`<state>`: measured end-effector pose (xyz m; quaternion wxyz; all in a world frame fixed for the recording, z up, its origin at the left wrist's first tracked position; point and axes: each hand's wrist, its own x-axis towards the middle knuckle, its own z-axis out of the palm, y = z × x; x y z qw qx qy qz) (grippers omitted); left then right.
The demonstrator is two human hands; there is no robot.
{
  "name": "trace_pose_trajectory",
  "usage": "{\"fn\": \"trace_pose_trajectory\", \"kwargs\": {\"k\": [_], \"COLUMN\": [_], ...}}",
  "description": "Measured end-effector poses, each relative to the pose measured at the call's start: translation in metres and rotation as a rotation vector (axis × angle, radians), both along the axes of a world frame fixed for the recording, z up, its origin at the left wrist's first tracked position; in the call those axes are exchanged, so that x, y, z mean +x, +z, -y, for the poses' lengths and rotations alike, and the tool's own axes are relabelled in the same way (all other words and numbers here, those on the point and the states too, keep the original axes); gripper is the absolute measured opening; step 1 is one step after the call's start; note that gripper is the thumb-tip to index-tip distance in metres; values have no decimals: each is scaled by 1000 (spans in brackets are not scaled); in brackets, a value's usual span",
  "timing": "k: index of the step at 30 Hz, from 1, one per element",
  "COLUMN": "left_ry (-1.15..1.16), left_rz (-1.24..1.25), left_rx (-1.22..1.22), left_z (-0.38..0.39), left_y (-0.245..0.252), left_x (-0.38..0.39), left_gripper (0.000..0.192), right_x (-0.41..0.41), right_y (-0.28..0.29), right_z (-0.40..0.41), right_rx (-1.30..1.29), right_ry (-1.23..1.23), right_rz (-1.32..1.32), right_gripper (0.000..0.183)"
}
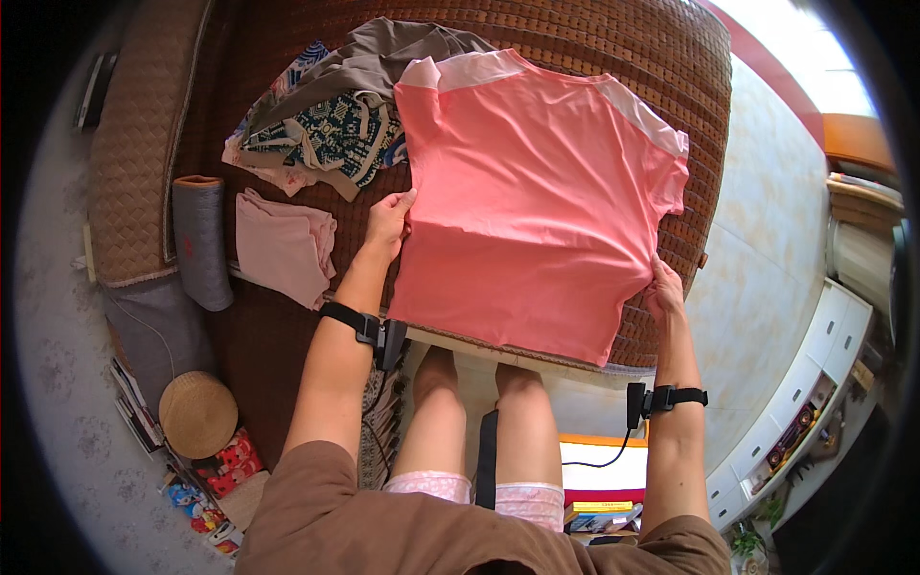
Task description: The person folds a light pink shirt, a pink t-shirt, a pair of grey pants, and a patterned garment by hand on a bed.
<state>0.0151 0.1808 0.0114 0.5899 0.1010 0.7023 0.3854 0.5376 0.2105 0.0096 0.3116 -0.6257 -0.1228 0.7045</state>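
A pink short-sleeved T-shirt [525, 187] with paler shoulder panels lies spread before me, its neckline pointing away. My left hand [389, 224] pinches the shirt's left side edge around mid-length. On the opposite side edge, a little lower, my right hand [665, 287] grips the fabric. A crease runs across the shirt between the two hands. The hem hangs slightly over the near edge of the bed. Fingers of both hands are partly hidden by the cloth.
Beneath the shirt is a brown tile-like mat [647, 50]. Beyond my left hand lie a folded pale pink garment [284, 241], patterned clothing [330, 136] and a grey-brown garment [374, 57]. A grey cylindrical bolster [203, 244] and a round woven item [198, 415] sit at left. White cabinets [783, 410] stand at right.
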Motion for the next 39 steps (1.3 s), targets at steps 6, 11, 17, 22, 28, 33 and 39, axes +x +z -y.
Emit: {"fn": "trace_pose_trajectory", "kwargs": {"k": [6, 11, 17, 22, 28, 33, 39], "left_ry": [-73, -61, -58, 160, 24, -112, -211], "left_rz": [-3, -106, -660, -514, -534, -404, -330], "left_rx": [22, 34, 127, 476, 477, 569, 763], "left_z": [12, 39, 55, 81, 111, 110, 120], "left_y": [19, 30, 129, 235, 403, 506, 603], "left_x": [40, 23, 48, 14, -17, -48, -98], "left_gripper": [30, 33, 32, 31, 27, 17, 20], "right_x": [34, 21, 48, 20, -16, -17, -57], "right_y": [1, 27, 99, 218, 383, 459, 564], "right_z": [13, 19, 50, 67, 72, 55, 28], "right_rx": [183, 177, 281, 377, 464, 622, 900], "right_ry": [-211, -136, -46, -73, -57, 103, 208], "right_rz": [31, 48, -7, -88, -166, -287, 128], "right_gripper": [17, 16, 19, 21, 37, 48, 43]}}
